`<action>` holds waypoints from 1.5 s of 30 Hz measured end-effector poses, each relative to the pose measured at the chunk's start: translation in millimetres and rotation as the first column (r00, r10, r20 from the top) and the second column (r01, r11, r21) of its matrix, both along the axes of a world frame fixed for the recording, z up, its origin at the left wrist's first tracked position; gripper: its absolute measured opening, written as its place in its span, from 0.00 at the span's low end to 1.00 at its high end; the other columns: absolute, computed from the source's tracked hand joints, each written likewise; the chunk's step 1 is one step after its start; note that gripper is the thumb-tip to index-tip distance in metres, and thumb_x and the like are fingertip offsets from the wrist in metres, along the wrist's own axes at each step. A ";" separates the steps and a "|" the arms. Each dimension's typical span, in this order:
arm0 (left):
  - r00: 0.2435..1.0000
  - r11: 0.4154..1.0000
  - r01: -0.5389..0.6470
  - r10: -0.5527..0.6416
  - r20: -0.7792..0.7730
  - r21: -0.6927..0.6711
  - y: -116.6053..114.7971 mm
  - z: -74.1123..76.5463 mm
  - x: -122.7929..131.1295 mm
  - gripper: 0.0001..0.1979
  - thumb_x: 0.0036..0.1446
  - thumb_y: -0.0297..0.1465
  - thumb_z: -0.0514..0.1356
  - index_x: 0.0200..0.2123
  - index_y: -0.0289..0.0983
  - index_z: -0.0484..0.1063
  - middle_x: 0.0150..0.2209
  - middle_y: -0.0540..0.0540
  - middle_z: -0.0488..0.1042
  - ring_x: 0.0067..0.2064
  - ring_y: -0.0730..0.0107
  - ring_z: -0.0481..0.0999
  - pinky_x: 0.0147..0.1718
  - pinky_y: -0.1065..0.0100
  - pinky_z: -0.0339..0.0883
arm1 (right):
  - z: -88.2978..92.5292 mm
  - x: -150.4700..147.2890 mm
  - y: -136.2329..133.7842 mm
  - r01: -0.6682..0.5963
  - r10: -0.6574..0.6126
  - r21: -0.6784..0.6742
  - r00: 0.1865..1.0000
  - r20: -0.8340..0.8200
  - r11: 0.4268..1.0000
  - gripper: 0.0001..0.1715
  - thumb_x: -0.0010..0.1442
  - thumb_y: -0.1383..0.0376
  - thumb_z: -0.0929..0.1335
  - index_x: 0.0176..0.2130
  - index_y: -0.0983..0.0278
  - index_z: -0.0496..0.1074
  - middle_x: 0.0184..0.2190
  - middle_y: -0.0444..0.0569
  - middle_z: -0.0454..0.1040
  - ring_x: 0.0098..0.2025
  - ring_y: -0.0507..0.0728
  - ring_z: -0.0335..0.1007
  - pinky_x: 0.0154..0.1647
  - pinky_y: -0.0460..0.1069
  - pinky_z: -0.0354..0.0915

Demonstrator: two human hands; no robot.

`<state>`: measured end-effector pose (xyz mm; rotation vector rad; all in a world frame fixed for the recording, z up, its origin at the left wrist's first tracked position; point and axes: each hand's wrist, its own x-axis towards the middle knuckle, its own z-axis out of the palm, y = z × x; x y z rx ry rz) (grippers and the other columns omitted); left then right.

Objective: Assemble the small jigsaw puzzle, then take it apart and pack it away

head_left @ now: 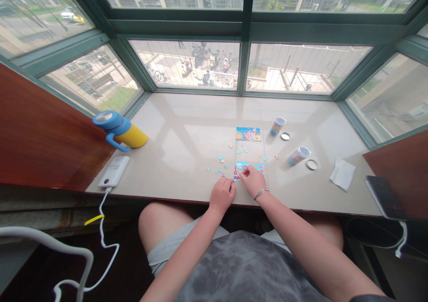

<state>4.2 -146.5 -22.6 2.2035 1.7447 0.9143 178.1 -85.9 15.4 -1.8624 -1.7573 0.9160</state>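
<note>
Head view only. Person seated at a pale stone window sill (pixel 187 115), both forearms reaching out over it. Partly built jigsaw puzzle (pixel 249 168) sits near the sill's front edge, roughly in line with the body. Its patch runs mostly left-right, with gaps.

Right hand (pixel 252 181) is the nearer one: fingertips (pixel 245 172) bunched together and down on the patch's near-left part. Could be a pinch on a piece, but too small to tell. Bracelet (pixel 261 193) on that wrist.

Left hand (pixel 222 195) is just beside the patch's near-left corner, fingers curled together, tips angled toward the right hand. Cannot tell if it holds anything.

Loose puzzle pieces (pixel 220 160) are scattered left of the patch and farther out, so forward and left of the left fingers. One stray piece (pixel 276 157) lies well off to the right.

Printed picture card (pixel 248 134) lies beyond the patch, long axis left-right, parallel to it. Two printed canisters (pixel 298 155) stand to the right, round lids (pixel 311 164) lying beside them on the sill.
</note>
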 end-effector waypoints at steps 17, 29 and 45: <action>0.996 0.997 0.072 -0.072 -0.043 -0.001 -2.1 15.6 5.1 0.17 0.63 0.27 0.58 0.55 0.44 0.71 0.57 0.41 0.75 0.59 0.51 0.73 0.59 0.46 0.67 | -15.5 77.7 -55.4 -0.225 0.074 0.348 0.914 0.398 0.910 0.18 0.69 0.59 0.65 0.56 0.55 0.74 0.60 0.53 0.71 0.61 0.66 0.63 0.66 0.61 0.53; 0.994 0.997 0.065 -0.069 -0.080 -0.046 1.9 22.1 10.7 0.24 0.62 0.28 0.61 0.60 0.44 0.67 0.63 0.40 0.71 0.62 0.49 0.70 0.59 0.45 0.66 | -14.6 76.0 -52.9 -0.219 0.081 0.353 0.927 0.366 0.909 0.20 0.68 0.63 0.63 0.57 0.56 0.73 0.62 0.52 0.70 0.65 0.65 0.61 0.70 0.62 0.49; 0.995 0.997 0.062 -0.066 -0.070 -0.054 1.2 26.3 11.0 0.23 0.62 0.28 0.61 0.60 0.45 0.67 0.62 0.40 0.72 0.62 0.50 0.71 0.56 0.48 0.67 | -16.1 76.7 -53.3 -0.216 0.080 0.367 0.933 0.352 0.905 0.21 0.67 0.64 0.63 0.57 0.57 0.72 0.62 0.52 0.70 0.64 0.65 0.62 0.70 0.63 0.50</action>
